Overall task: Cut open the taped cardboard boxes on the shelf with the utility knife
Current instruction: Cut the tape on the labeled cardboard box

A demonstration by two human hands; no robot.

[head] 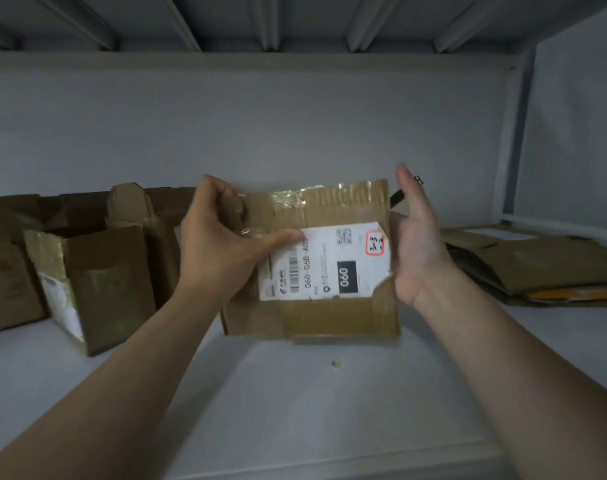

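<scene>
I have the cardboard box (pixel 330 313) at the centre of my view, its lower edge on the grey shelf (pixel 295 410) and its broad face tipped up toward the camera. That face looks close to square, so I cannot name a long axis for the box.

The white shipping label (pixel 323 261) lies with its long side running 9 to 3 o'clock, but its print is turned a quarter and reads upward toward 12. I can read "060-068-A0", with the last character under a thumb, and "060" in white on a black block. There is also a barcode at the label's 9 o'clock end and a small QR code near 1 o'clock. A red-outlined box holds handwriting I cannot make out. Crinkled clear tape (pixel 288 199) crosses the box's top edge.

The left hand (pixel 222 237) clamps the box's 10 o'clock corner, with its fingers curled over the top and its thumb pressed on the label. The right hand (pixel 413 237) stands at 3 o'clock with its fingers straight and together, palm against the box's side. A slim dark piece, seemingly the utility knife (pixel 396 197), pokes out between the palm and the box, slanting toward 1 o'clock. I cannot tell whether the thumb pins it.

Opened boxes (pixel 87 271) stand at 9 o'clock and flattened cardboard (pixel 537 265) lies at 3. A small scrap (pixel 335 364) sits on the shelf at 6.
</scene>
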